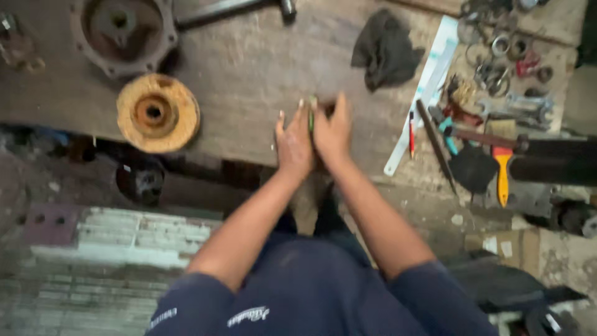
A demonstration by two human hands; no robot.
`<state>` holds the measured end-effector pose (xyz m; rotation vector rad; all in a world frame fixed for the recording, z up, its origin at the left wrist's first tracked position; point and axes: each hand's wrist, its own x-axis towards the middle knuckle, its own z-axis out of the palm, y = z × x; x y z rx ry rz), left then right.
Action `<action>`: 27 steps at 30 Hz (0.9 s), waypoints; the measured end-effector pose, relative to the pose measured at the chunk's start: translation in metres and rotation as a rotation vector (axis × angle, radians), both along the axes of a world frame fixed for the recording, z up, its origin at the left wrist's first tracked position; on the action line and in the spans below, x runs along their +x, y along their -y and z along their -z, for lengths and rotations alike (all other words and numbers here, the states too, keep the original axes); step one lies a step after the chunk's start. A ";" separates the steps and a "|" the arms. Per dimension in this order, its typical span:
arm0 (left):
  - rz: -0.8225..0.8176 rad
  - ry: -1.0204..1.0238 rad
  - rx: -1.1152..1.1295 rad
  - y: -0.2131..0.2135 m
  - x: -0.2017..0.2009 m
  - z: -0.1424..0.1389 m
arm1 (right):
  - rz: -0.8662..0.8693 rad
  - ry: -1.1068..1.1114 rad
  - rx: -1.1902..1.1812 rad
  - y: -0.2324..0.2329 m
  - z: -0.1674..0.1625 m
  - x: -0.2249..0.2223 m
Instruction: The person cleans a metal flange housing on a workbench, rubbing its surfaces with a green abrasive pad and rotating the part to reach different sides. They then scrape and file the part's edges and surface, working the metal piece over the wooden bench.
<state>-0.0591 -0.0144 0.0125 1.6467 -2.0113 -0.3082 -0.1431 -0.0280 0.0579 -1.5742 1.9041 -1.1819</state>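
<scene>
We press our left hand [293, 144] and right hand [331, 132] palm to palm, fingers together, around a thin green stick [311, 116]; its long axis runs away from us, the tip showing between the fingertips.

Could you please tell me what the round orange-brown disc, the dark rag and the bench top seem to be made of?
Round disc: probably cast metal, coated in orange rust, rough and matte. Dark rag: soft cloth, crumpled into folds. Bench top: seemingly worn wood, grey-brown and scuffed. Both hands press together around something thin and green.
</scene>
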 end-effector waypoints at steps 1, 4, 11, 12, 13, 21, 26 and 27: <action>-0.007 -0.006 -0.036 0.003 -0.001 0.003 | -0.005 0.030 0.046 0.000 0.000 -0.001; 0.047 0.079 -0.002 0.007 -0.001 0.001 | -0.007 0.070 0.161 0.003 -0.002 -0.001; 0.024 -0.121 0.002 0.004 0.004 0.000 | -0.010 0.052 -0.020 -0.004 -0.004 0.000; -0.013 -0.102 0.006 0.005 0.003 0.002 | -0.011 0.153 0.063 -0.009 -0.006 0.000; -0.039 -0.079 0.027 -0.002 0.003 0.006 | 0.000 0.193 0.082 -0.004 -0.005 0.003; -0.030 -0.188 0.070 0.002 0.005 -0.001 | 0.029 -0.094 -0.165 0.008 0.002 0.001; 0.027 -0.123 0.016 0.013 0.002 -0.006 | -0.042 0.097 -0.079 0.003 -0.013 0.002; 0.011 -0.134 -0.010 0.009 0.003 -0.003 | -0.086 0.125 -0.069 -0.006 -0.015 0.001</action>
